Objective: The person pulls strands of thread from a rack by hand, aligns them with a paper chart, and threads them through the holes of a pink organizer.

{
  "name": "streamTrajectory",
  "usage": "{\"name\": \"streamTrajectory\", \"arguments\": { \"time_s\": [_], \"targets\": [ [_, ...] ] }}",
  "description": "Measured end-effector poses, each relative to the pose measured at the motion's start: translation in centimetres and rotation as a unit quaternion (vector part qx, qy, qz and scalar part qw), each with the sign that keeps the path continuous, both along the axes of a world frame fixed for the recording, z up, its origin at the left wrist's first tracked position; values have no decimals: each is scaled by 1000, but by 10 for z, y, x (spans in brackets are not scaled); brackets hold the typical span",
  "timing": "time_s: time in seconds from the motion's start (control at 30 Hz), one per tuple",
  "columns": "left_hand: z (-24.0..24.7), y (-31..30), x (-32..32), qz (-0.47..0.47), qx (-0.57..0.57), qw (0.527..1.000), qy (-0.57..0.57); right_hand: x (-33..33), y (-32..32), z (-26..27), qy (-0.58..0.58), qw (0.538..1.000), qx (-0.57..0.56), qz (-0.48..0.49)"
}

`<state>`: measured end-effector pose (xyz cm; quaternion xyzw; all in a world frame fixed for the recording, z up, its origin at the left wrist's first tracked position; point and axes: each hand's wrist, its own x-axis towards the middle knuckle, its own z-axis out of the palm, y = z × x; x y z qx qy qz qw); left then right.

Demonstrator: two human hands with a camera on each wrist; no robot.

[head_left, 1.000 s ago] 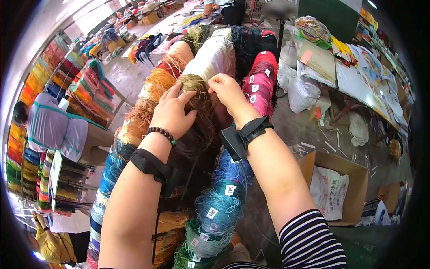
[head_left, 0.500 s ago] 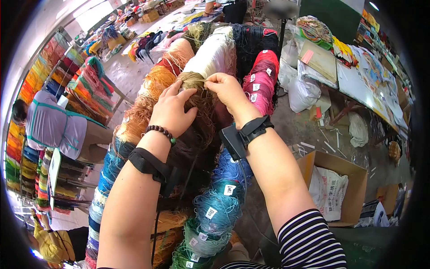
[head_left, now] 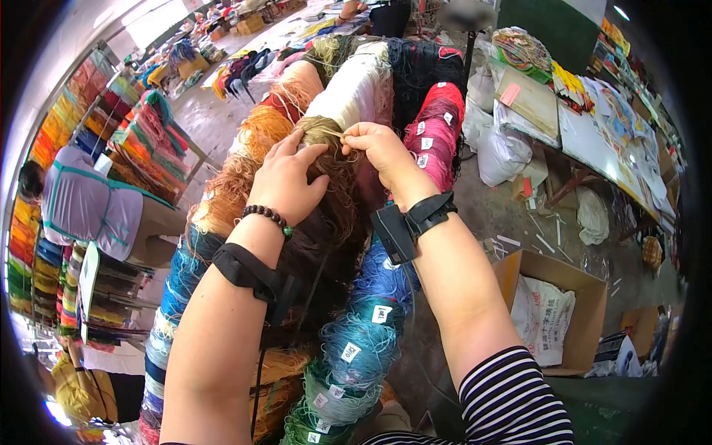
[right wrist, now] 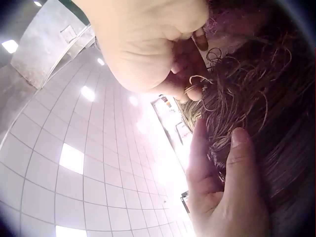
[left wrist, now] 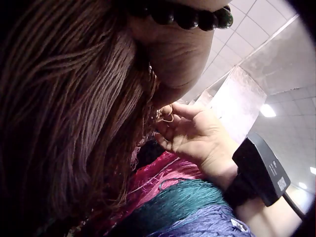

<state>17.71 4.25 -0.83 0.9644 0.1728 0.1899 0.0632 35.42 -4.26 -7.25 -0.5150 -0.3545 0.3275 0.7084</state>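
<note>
In the head view my left hand (head_left: 285, 182) rests on a bundle of olive-tan thread (head_left: 317, 130), its fingers laid over the left side and its thumb spread apart. To the right of it, my right hand (head_left: 382, 156) pinches a few strands between thumb and fingertips, and they stretch across from the bundle. The right wrist view shows loose, curly thread ends (right wrist: 232, 98) by the pinching fingertips. Dark brown thread (head_left: 337, 200) hangs just below the hands; the left wrist view has its long strands (left wrist: 94, 98) close up. The left fingertips are partly hidden there.
Orange thread (head_left: 256, 141) runs along the left, white thread (head_left: 360, 89) lies beyond, and labelled pink thread (head_left: 430, 137) lies to the right. Blue-teal thread (head_left: 356, 334) is nearer. A cardboard box (head_left: 593, 319) stands at lower right. A person (head_left: 96, 196) bends at the left.
My right fingertips, closed near the bundle a second ago, now have strands drawn out between them and the bundle. The right hand has shifted slightly right; the left hand stays nearly in place.
</note>
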Motion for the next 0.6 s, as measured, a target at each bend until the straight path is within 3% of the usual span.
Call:
{"name": "streamTrajectory", "arguments": {
  "time_s": [0.1, 0.3, 0.6],
  "targets": [
    [1, -1, 0, 1, 1, 1000, 1, 0, 2, 0, -4, 1000, 7, -12],
    [0, -1, 0, 5, -3, 1000, -2, -4, 9, -11, -147, 985, -13, -92],
    [0, -2, 0, 5, -2, 1000, -2, -7, 11, -6, -273, 940, -102, -177]
  ]
}}
